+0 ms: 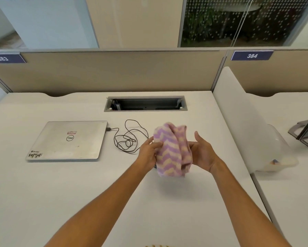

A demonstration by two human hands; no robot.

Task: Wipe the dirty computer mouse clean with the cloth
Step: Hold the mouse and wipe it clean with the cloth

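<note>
A purple and cream zigzag cloth (171, 150) is bunched up above the desk, between both hands. My left hand (148, 152) grips its left side, thumb on the front of the fabric. My right hand (202, 151) holds its right side, with fingers curled into the fabric and the thumb raised. The mouse is almost wholly hidden behind the cloth and my left hand; only a dark sliver shows below that hand. Its black cable (128, 138) lies in loose loops on the desk and runs left to the laptop.
A closed silver laptop (67, 141) lies at the left of the white desk (78, 189). A cable tray opening (145, 104) is at the back. A white divider panel (238, 122) borders the right side. Beige partitions stand behind.
</note>
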